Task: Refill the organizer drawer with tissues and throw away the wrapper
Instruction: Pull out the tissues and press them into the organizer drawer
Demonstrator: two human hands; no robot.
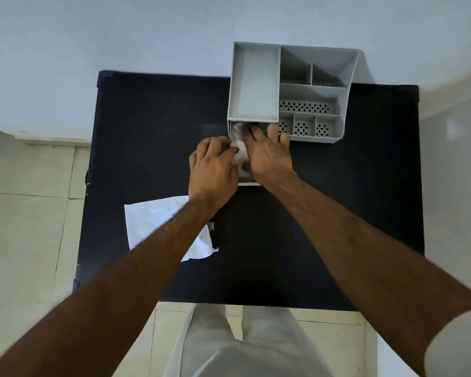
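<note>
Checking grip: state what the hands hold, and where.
Both hands, left hand and right hand, press the white tissues from above in the pulled-out grey plastic drawer.

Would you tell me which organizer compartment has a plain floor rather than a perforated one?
The tall left compartment: its floor is smooth, while the front small compartments show holes.

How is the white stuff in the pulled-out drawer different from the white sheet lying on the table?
The tissues sit inside the open drawer, pressed by both hands; the wrapper lies loose on the black table, untouched. The tissues are mostly hidden; the wrapper lies spread out, with a torn edge. Both are white.
</note>
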